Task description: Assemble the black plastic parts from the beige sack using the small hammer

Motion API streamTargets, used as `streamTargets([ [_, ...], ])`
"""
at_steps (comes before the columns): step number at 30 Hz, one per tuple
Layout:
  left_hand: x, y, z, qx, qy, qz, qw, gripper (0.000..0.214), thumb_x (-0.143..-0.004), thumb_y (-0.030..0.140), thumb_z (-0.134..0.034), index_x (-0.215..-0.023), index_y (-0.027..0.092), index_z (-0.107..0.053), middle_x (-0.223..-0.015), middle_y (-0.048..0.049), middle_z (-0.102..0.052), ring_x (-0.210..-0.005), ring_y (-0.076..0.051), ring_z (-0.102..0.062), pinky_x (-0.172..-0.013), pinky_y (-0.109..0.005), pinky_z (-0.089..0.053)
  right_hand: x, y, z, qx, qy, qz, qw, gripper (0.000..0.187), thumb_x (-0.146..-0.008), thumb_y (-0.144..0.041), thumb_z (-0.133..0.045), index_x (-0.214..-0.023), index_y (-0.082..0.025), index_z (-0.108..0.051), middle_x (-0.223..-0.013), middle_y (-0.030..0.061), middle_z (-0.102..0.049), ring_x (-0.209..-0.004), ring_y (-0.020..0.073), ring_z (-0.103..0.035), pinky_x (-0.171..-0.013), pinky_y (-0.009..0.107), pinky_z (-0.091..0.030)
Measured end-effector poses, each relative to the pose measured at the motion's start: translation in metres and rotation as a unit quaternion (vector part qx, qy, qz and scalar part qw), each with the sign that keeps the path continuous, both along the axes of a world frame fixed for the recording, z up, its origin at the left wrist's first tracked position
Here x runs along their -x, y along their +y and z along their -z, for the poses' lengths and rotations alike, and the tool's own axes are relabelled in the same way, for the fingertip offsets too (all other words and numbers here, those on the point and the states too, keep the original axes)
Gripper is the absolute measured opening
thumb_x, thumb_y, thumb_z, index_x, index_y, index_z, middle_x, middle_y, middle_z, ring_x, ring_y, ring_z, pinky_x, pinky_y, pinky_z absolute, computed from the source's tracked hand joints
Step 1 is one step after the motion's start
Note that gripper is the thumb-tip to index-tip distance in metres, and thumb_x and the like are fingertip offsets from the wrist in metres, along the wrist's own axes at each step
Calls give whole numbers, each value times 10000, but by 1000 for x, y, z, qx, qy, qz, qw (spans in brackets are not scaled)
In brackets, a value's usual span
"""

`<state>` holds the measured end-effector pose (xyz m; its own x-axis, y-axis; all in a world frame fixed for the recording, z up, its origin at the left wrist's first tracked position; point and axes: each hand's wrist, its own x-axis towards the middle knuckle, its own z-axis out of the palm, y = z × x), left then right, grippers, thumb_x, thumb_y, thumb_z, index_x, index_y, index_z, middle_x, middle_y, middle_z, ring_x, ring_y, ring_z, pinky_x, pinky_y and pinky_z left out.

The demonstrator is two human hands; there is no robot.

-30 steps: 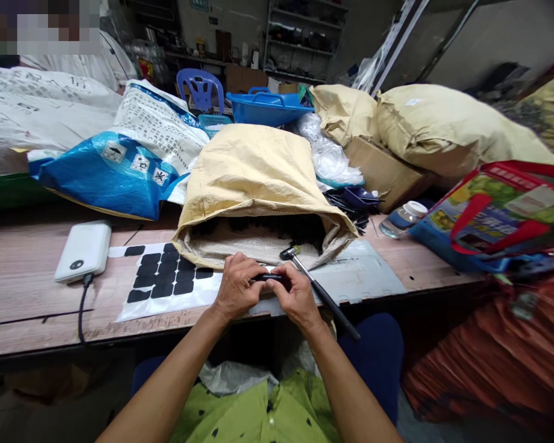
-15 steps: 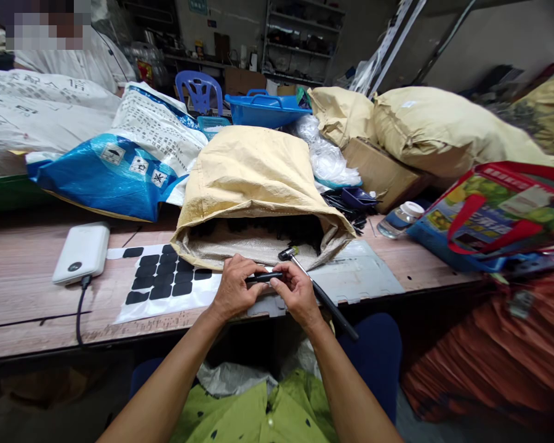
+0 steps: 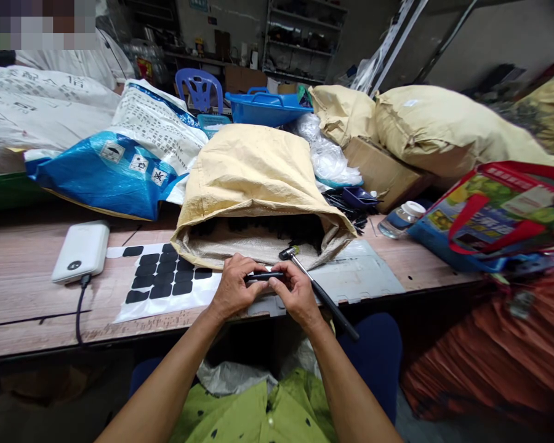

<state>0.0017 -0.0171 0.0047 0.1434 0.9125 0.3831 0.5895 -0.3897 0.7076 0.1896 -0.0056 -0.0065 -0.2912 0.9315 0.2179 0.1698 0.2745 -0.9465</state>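
My left hand [image 3: 233, 288] and my right hand [image 3: 295, 292] meet at the near edge of the wooden table [image 3: 23, 289], both closed on a small flat black part [image 3: 264, 277] held level between the fingertips. Just right of my right hand lies a small hammer [image 3: 321, 293] with a metal head and black handle that sticks out over the table edge. Behind my hands a tan woven sack [image 3: 253, 184] lies open toward me, with black parts inside. To the left a white sheet [image 3: 166, 286] carries several black square pads.
A white power bank [image 3: 82, 251] with a black cable lies at the left. Blue and white sacks [image 3: 120, 160], tan sacks [image 3: 443, 129], a cardboard box [image 3: 383, 172], a plastic bottle [image 3: 401, 218] and a red-handled bag [image 3: 503, 215] crowd the back and right. A person in white sits at the far left.
Both hands stay on the black part at the table edge; the fingers have shifted slightly along it. Nothing else has moved.
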Motion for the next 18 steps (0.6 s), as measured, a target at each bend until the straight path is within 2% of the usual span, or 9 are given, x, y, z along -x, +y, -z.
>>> streamTargets([
  [11, 0, 1, 2, 4, 17, 6, 1000, 123, -850, 292, -737, -959, 235, -727, -934, -26, -736, -939, -242, -566, -878, -402, -365, 0, 0, -1, -14, -14, 5, 1000, 186, -932, -352, -629, -1058, -216, -634, -906, 29, -656, -806, 180, -628, -723, 288, -506],
  [18, -3, -1, 2, -18, 109, 21, 994, 221, -960, 381, -594, -1109, 261, -705, -1021, -39, -723, -989, -255, -559, -933, -449, -308, 1, -1, 0, -29, -26, 23, 999, 166, -937, -342, -620, -1043, -216, -638, -920, 29, -666, -808, 176, -628, -730, 289, -510],
])
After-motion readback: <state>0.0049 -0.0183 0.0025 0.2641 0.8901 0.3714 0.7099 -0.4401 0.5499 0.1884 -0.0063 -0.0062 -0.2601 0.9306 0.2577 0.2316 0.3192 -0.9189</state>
